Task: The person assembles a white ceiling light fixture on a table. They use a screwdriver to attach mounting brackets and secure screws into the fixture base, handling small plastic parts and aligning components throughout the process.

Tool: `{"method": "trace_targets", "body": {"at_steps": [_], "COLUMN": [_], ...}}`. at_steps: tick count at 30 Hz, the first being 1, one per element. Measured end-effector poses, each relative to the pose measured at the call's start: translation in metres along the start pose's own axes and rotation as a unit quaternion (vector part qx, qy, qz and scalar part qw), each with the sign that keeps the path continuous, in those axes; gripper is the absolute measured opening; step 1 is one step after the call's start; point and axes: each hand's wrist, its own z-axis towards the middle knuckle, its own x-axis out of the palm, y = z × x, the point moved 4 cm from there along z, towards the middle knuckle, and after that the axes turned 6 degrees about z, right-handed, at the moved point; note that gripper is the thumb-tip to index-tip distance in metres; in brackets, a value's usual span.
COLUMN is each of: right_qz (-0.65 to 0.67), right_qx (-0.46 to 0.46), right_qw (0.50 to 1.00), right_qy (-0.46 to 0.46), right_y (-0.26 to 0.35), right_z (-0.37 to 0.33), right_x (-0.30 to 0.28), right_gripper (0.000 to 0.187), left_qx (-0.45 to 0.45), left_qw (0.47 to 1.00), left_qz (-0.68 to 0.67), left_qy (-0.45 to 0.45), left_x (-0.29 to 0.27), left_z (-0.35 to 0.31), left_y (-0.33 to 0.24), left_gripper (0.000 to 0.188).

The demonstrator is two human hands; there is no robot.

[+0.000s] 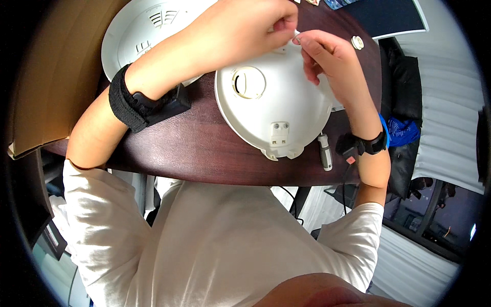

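Observation:
My left hand (255, 26) is closed above the far edge of a white oval plastic lid (294, 110), its fingertips curled out of clear sight. Thumb and fingers of my right hand (331, 55) pinch a small pale piece beside the left fingertips; it is too small to name. The lid lies on the table, with a round vent fitting (249, 82) at its left and a bracket with two screws (279, 132) at its near end. A grey-handled screwdriver (325, 152) lies to the right of the lid.
Under my left forearm, a white round base with vent slots (123, 48) rests on the dark wooden table (179, 158). A cream round cap (357, 42) sits at the far right. A cardboard box (61, 61) stands at the left. Black straps with devices circle both wrists.

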Motion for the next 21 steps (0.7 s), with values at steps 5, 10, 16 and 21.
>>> {"method": "trace_targets", "body": {"at_steps": [5,10,16,21], "right_qz": [-0.388,-0.468,-0.52,-0.565], "right_qx": [-0.236,-0.229,-0.208,-0.237], "right_qw": [0.891,0.853,0.825,0.786], "right_qy": [-0.004,0.039,0.08,0.087], "right_y": [0.007,0.007,0.009,0.006], "right_z": [0.012,0.016,0.021,0.021], "right_x": [-0.007,0.002,0.009,0.016], "right_gripper": [0.011,0.01,0.009,0.007], "left_qx": [-0.049,-0.129,-0.105,-0.109], "left_qw": [0.99,0.974,0.986,0.99], "left_qz": [0.126,0.154,0.089,0.018], "left_qy": [-0.036,0.103,0.091,0.091], "left_x": [0.002,0.01,0.01,0.012], "left_z": [-0.006,-0.009,-0.011,-0.01], "left_y": [0.017,0.03,0.036,0.036], "left_gripper": [0.019,0.023,0.021,0.018]}}
